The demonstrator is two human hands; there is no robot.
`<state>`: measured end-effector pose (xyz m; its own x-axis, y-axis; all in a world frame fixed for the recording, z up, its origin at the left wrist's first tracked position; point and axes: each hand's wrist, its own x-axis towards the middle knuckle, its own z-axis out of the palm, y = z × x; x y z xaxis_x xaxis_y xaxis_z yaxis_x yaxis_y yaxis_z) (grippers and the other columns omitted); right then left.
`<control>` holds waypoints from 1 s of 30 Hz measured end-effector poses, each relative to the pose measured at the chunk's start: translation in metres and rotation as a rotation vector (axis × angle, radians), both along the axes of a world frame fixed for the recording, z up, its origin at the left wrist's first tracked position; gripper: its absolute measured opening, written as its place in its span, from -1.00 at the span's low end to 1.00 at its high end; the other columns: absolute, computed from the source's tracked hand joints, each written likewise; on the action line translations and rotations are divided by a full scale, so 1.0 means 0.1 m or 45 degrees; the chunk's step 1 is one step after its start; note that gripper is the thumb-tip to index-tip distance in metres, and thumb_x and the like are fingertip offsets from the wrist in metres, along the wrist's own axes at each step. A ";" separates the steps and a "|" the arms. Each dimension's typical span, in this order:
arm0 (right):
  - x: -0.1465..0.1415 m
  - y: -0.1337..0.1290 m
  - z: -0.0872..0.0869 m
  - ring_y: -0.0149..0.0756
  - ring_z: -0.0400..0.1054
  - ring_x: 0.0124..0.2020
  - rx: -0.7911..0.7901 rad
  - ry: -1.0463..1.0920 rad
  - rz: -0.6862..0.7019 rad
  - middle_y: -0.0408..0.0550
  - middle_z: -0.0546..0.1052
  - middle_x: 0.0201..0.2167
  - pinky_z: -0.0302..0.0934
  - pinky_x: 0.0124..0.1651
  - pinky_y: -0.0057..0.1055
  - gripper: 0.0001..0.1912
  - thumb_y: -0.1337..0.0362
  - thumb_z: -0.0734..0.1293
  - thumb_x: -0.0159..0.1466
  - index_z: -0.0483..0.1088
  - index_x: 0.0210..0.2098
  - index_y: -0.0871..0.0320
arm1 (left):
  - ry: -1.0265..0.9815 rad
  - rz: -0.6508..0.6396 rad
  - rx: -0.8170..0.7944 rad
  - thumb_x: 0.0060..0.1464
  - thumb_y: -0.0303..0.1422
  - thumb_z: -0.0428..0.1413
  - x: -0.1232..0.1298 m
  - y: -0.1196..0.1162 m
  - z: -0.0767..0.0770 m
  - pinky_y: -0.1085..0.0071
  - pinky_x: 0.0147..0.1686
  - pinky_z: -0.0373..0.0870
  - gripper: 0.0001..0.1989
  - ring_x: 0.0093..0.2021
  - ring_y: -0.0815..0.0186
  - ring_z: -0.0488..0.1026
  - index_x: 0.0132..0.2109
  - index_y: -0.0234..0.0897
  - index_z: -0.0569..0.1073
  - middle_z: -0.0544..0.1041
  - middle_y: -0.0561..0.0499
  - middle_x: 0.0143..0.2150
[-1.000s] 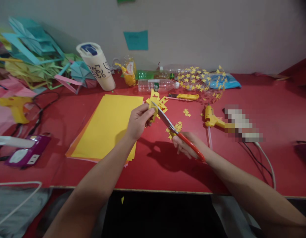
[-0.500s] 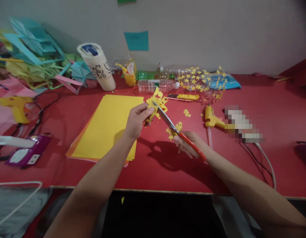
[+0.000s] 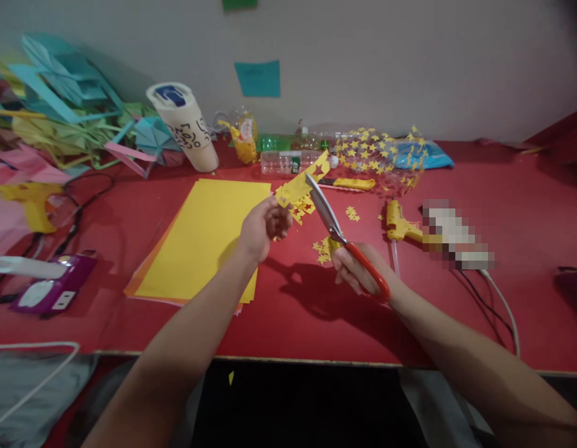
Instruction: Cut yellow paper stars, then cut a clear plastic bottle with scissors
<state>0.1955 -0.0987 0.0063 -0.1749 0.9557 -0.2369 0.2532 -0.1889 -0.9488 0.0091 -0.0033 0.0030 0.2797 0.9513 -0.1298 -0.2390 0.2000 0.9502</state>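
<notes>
In the head view, my left hand (image 3: 266,229) has its fingers curled at the lower end of a yellow paper strip (image 3: 300,185) with star-shaped cutouts, which slants up to the right. My right hand (image 3: 358,269) grips the red-handled scissors (image 3: 329,216). Their blades point up and left, and look nearly closed, with the tips overlapping the strip's edge. More yellow cut scraps (image 3: 299,213) lie behind and below the strip. Small yellow stars (image 3: 322,250) are piled on the table just left of my right hand, which partly hides a yellow bit by its fingers.
Yellow sheets (image 3: 199,242) lie stacked on the red table (image 3: 288,330). Plastic bottles (image 3: 276,163), a star-covered bottle (image 3: 367,150), a yellow cutter (image 3: 353,184) and a tumbler (image 3: 188,134) stand or lie behind. Glue guns (image 3: 400,223) with cords and folded paper (image 3: 68,93) flank the sides.
The paper strip has turned in my left hand and now extends farther up and right. The scissors have moved slightly right, with their tips away from my left fingers.
</notes>
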 end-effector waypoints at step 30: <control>0.01 0.00 -0.03 -0.50 0.10 -0.75 -0.033 -0.184 0.120 -0.30 0.23 -0.72 -0.02 -0.66 -0.48 -0.40 -0.31 0.35 0.04 0.13 -0.58 0.06 | 0.028 0.252 0.343 0.04 -0.33 0.11 -0.01 -0.07 0.07 0.57 -0.71 0.17 -0.76 -0.68 0.55 0.23 -0.54 -0.24 0.32 0.35 0.15 -0.65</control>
